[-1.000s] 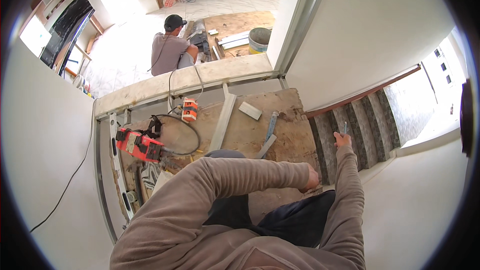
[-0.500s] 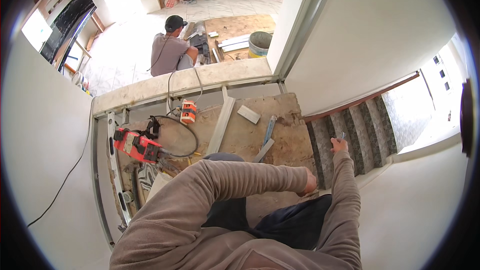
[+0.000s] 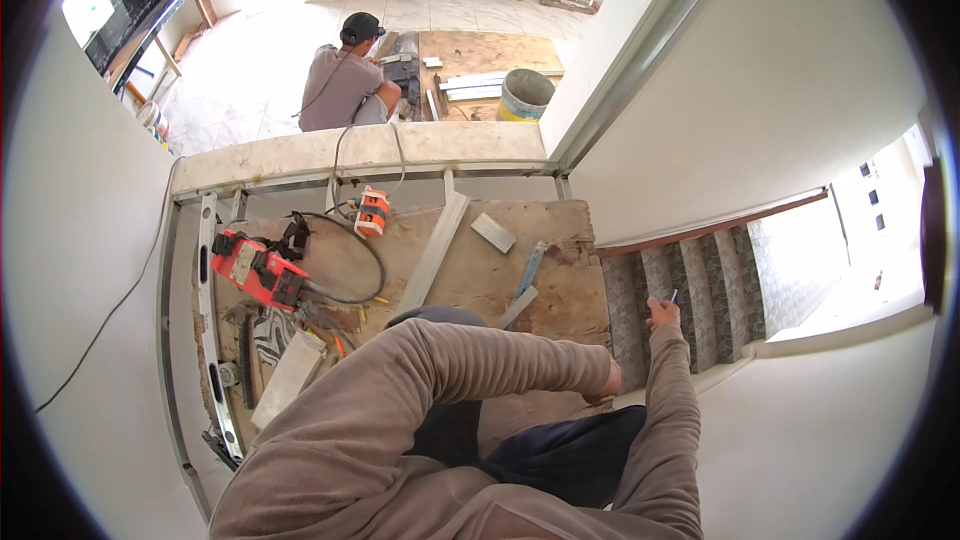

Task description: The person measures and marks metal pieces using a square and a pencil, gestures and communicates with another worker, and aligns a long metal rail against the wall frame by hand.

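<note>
My right hand (image 3: 663, 314) is held out in front of the patterned stairs (image 3: 690, 275). Its fingers are closed on a short, thin, pale stick (image 3: 674, 296), too small to name more exactly. My left hand (image 3: 606, 378) is low at the right edge of the worn wooden board (image 3: 550, 340); the sleeve and the angle hide most of its fingers. Nearest to it on the board lie a short grey strip (image 3: 518, 308) and a bluish metal piece (image 3: 532, 268). A long pale metal channel (image 3: 435, 252) and a short pale block (image 3: 493, 232) lie farther off.
A red power machine (image 3: 258, 270) with a black cable lies at the left, beside a long spirit level (image 3: 208, 310). An orange-and-white box (image 3: 372, 212) stands near the metal frame (image 3: 300, 184). Beyond the ledge (image 3: 450, 145) a person (image 3: 345, 80) sits near a bucket (image 3: 526, 95).
The view has shifted, bringing more of the pale board and tools at lower left into sight. Both hands keep nearly the same pose; the right still grips the stick.
</note>
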Available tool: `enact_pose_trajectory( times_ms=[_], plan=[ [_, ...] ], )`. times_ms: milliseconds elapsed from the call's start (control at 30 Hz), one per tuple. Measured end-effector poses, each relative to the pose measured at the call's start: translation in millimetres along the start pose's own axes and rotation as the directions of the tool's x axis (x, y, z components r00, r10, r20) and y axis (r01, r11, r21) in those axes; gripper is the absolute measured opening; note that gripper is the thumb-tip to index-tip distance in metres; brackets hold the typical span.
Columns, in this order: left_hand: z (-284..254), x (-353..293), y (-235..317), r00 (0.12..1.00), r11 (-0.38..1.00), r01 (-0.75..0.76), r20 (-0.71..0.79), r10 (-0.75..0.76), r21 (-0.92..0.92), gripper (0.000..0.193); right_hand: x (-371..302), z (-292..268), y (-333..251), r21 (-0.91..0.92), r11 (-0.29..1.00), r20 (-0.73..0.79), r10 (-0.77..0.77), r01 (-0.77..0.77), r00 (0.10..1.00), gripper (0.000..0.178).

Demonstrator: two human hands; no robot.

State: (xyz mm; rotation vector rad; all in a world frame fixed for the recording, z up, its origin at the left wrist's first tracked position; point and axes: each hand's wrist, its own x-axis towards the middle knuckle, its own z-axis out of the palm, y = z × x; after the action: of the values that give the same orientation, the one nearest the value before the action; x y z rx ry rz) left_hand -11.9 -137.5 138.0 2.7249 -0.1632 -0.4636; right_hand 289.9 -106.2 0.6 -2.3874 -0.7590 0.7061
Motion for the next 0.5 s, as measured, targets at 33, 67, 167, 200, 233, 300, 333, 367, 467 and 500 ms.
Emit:
enact_pose_trajectory(
  times_ms=[33, 67, 167, 200, 233, 300, 333, 367, 467, 500],
  plan=[
    [4, 2, -5, 1.0, 1.0, -0.002, 0.013, 0.002, 0.0, 0.024, 1, 1, 1, -0.012, 1.0, 0.0, -0.009, 0.009, 1.0, 0.04],
    [11, 7, -10, 1.0, 1.0, 0.01, -0.001, -0.01, -0.004, 0.024, 1, 5, -2, -0.023, 1.0, 0.007, -0.004, 0.004, 1.0, 0.041],
    [15, 16, -17, 0.999, 1.0, 0.015, -0.048, -0.015, 0.0, 0.025, 2, 3, 1, -0.018, 0.999, 0.019, -0.046, 0.046, 0.999, 0.042],
    [12, 15, -19, 1.0, 1.0, 0.026, 0.0, -0.026, 0.002, 0.025, -1, 5, 0, -0.022, 1.0, 0.022, 0.003, -0.002, 1.0, 0.041],
    [10, 11, -21, 0.998, 0.999, 0.047, 0.052, -0.047, -0.001, 0.026, -6, 11, -5, -0.027, 0.999, 0.036, 0.047, -0.046, 0.998, 0.041],
    [0, 1, -22, 0.991, 0.996, 0.085, 0.106, -0.083, -0.015, 0.031, -10, 17, -13, -0.04, 0.996, 0.099, 0.086, -0.083, 0.991, 0.044],
    [-3, 0, -23, 0.984, 0.996, 0.089, 0.156, -0.086, -0.01, 0.037, -10, 16, -12, -0.036, 0.994, 0.082, 0.102, -0.099, 0.991, 0.044],
    [-2, -1, -25, 0.995, 0.998, 0.053, 0.081, -0.051, -0.025, 0.037, -10, 14, -7, -0.012, 0.999, 0.06, 0.047, -0.046, 0.997, 0.044],
    [-4, 18, -27, 0.998, 0.999, -0.035, 0.063, 0.032, 0.04, 0.038, 2, -5, 8, 0.082, 0.997, 0.088, -0.004, -0.003, 0.996, 0.04],
    [-11, 29, -21, 0.997, 0.999, -0.043, 0.062, 0.043, 0.0, 0.037, 14, -18, 14, 0.072, 0.996, 0.103, 0.053, -0.061, 0.993, 0.037]
  ],
)
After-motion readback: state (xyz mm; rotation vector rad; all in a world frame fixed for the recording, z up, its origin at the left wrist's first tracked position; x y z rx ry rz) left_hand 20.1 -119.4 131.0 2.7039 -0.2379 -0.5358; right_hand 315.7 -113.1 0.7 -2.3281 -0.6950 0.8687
